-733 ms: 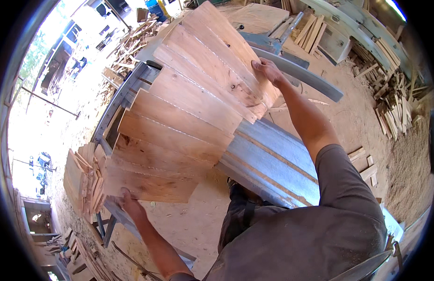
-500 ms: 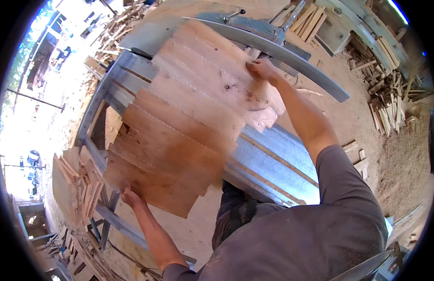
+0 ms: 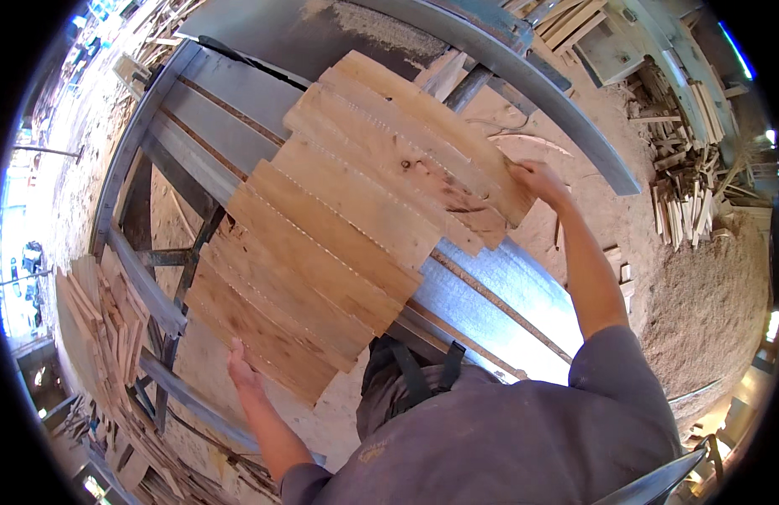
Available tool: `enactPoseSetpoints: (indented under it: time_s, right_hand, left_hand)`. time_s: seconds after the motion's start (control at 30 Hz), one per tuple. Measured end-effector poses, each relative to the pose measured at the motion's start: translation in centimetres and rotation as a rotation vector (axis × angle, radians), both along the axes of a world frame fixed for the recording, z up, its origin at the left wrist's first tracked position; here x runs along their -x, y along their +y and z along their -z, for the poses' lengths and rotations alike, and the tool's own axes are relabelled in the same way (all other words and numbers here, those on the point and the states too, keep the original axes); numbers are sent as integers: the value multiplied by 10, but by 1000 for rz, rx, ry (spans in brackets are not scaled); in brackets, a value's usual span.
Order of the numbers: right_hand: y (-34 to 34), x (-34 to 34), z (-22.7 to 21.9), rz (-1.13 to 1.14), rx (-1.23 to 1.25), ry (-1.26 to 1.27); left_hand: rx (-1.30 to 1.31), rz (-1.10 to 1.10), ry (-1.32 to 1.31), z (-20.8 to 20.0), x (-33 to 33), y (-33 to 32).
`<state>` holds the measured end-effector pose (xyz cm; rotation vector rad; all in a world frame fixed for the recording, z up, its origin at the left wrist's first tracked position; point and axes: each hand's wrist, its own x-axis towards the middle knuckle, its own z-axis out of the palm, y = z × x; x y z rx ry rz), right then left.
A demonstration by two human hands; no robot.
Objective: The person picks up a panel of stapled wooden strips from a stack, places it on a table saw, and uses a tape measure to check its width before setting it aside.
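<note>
A wide panel of staggered wooden boards [image 3: 322, 227] spans the space in front of me, with whitish beads of glue along its seams. Its ends are uneven, and one board near the far right has a knot and dark stains. My left hand [image 3: 245, 370] grips the near left edge. At the right end, my right hand [image 3: 537, 180] is closed on the far corner, thumb on top and the other fingers partly hidden. Beneath the panel lies a grey metal machine table [image 3: 503, 299] with long slots; whether the two touch, I cannot tell.
A curved-looking metal rail [image 3: 541, 101] runs along the table's far side. Stacked wood offcuts [image 3: 108, 324] stand at the left, beside the metal frame legs. More scrap wood [image 3: 684, 198] lies in a heap at the right, by a sawdust pile [image 3: 709, 295].
The panel has swung and levelled out, with its blur gone. My right hand has moved right and nearer with its corner. More of the table's left part shows now.
</note>
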<state>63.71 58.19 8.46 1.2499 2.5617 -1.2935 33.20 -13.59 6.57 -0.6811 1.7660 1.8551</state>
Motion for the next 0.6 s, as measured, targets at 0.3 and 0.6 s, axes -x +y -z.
enactPoseSetpoints:
  time_s: [0.3,0.6]
  right_hand:
    - [-154,-203,27,221,-324,-169]
    - [-181,-208,19,305,-402,-169]
  left_hand:
    - [-72,-34,-73,-20,-151,10]
    - [-42,40,-65,-21,-176,3]
